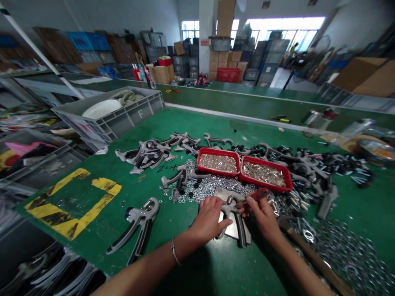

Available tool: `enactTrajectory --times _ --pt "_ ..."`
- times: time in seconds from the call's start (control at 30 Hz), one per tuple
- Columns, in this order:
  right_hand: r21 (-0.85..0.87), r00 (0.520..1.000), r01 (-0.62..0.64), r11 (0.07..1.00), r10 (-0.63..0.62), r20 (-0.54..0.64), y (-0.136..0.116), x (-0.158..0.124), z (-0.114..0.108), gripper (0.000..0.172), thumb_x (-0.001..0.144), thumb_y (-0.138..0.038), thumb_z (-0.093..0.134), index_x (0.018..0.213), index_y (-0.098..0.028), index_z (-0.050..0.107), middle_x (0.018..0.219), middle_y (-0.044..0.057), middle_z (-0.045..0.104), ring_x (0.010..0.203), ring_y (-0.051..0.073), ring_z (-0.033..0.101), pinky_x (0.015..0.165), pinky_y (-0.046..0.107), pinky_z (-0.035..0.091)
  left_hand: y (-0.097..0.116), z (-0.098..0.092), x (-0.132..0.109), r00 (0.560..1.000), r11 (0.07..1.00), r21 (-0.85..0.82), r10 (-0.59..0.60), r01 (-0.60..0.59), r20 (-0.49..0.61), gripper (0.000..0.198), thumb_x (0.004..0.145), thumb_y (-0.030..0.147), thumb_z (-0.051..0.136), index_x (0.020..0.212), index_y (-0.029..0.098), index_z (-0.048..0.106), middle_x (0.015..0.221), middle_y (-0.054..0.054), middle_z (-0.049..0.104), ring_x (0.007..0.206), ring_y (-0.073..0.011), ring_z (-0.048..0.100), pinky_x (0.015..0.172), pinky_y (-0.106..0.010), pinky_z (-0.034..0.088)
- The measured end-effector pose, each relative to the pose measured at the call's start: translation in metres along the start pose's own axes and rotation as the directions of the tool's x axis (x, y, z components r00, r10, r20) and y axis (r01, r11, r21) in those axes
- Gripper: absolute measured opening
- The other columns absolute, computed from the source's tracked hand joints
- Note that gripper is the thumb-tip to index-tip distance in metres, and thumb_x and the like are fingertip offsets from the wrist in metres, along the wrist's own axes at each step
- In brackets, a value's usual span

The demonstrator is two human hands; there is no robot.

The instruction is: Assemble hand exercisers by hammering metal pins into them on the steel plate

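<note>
The fingers of the left hand (pixel 210 218) were curled closed over the head of a cast-metal hand tool (pixel 231 210), while the right hand (pixel 262 216) pinched a small red-handled tool (pixel 258 195) narrowly, its tip reaching left toward that metal head (exactly where the tip ended was hidden by the fingers). The hand tool lay between the hands, in front of the person, over a flat steel plate (pixel 227 230), with the left hand the nearer to its head. Its long axis ran roughly front to back: the head pointed away from the person, and the black grips (pixel 241 231) pointed back toward the body.

Just beyond lay scattered steel washers (pixel 203 189) and two red trays, one of small nuts (pixel 217 161) and one of screws (pixel 264 174). A finished-looking hand tool (pixel 138 226) rested to the left on the green work mat (pixel 173 230), near yellow tape (pixel 72 203). A wooden handle (pixel 311 257) lay to the right.
</note>
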State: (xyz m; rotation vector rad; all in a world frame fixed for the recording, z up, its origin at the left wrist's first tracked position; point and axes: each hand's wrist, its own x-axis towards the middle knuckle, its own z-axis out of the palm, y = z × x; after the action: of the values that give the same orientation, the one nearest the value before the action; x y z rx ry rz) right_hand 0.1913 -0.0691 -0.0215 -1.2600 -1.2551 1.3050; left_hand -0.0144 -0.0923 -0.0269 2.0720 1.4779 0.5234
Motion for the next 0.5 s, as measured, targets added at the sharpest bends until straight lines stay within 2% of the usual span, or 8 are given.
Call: enactTrajectory --times 0.13,0.23,0.27,0.33,0.4,0.43,0.5 --pt "-0.062 0.999 0.022 0.998 -0.025 -0.048 0.01 -0.005 0.004 0.028 0.092 -0.052 0.053 0.097 -0.025 0.05 0.087 0.005 0.074 0.069 0.022 0.071 0.061 0.034 0.056 0.0 0.001 0.001 1.0 1.0 -0.011 0.006 -0.006 0.01 0.044 0.082 0.039 0.068 0.119 0.023 0.053 0.122 -0.007 0.055 0.116 -0.0288 0.045 0.099 -0.043 0.035" --pt "-0.28 0.996 0.053 0.959 -0.072 -0.055 0.01 -0.009 0.006 0.027 0.094 -0.051 0.048 0.098 -0.025 0.05 0.083 0.005 0.074 0.071 0.025 0.071 0.067 0.036 0.055 0.0 0.001 0.001 1.0 1.0 -0.013 0.001 -0.001 0.012 0.045 0.082 0.04 0.069 0.12 0.023 0.052 0.122 -0.007 0.055 0.116 -0.0285 0.045 0.099 -0.043 0.035" --pt "-0.407 0.994 0.078 0.91 -0.104 -0.042 0.008 -0.01 0.007 0.027 0.094 -0.051 0.047 0.098 -0.024 0.051 0.081 0.006 0.074 0.072 0.026 0.071 0.068 0.037 0.054 0.0 0.001 0.001 1.0 1.0 -0.011 -0.002 0.002 0.015 0.045 0.082 0.041 0.069 0.12 0.023 0.052 0.122 -0.007 0.054 0.116 -0.0285 0.044 0.099 -0.042 0.035" --pt "-0.651 0.984 0.157 0.743 -0.171 0.042 0.004 -0.01 0.012 0.026 0.094 -0.047 0.045 0.097 -0.022 0.054 0.079 0.009 0.073 0.074 0.028 0.071 0.069 0.037 0.052 0.002 0.0 0.0 1.0 1.0 0.0 -0.009 0.009 0.029 0.044 0.082 0.041 0.068 0.12 0.024 0.052 0.122 -0.007 0.054 0.116 -0.0285 0.044 0.099 -0.043 0.035" --pt "-0.765 0.969 0.237 0.599 -0.198 0.145 -0.002 -0.004 0.017 0.023 0.094 -0.041 0.045 0.096 -0.021 0.055 0.078 0.011 0.072 0.071 0.028 0.07 0.066 0.035 0.05 0.005 -0.002 0.001 0.999 1.0 0.023 -0.021 0.02 0.035 0.042 0.083 0.041 0.066 0.12 0.024 0.053 0.121 -0.007 0.054 0.116 -0.0288 0.045 0.099 -0.043 0.035" --pt "-0.771 0.962 0.269 0.578 -0.204 0.183 -0.006 0.0 0.019 0.022 0.094 -0.039 0.045 0.096 -0.02 0.056 0.078 0.011 0.072 0.07 0.027 0.07 0.064 0.034 0.05 0.007 -0.003 0.001 0.999 0.999 0.037 -0.029 0.027 0.033 0.041 0.084 0.04 0.066 0.12 0.024 0.053 0.121 -0.008 0.055 0.115 -0.0291 0.045 0.099 -0.044 0.035" --pt "-0.73 0.949 0.313 0.607 -0.225 0.219 -0.015 0.011 0.022 0.02 0.095 -0.036 0.046 0.097 -0.019 0.056 0.079 0.008 0.073 0.069 0.024 0.07 0.064 0.031 0.051 0.011 -0.004 0.002 0.999 0.997 0.064 -0.041 0.04 0.021 0.041 0.083 0.038 0.066 0.119 0.022 0.054 0.12 -0.009 0.055 0.115 -0.0298 0.045 0.098 -0.045 0.035"
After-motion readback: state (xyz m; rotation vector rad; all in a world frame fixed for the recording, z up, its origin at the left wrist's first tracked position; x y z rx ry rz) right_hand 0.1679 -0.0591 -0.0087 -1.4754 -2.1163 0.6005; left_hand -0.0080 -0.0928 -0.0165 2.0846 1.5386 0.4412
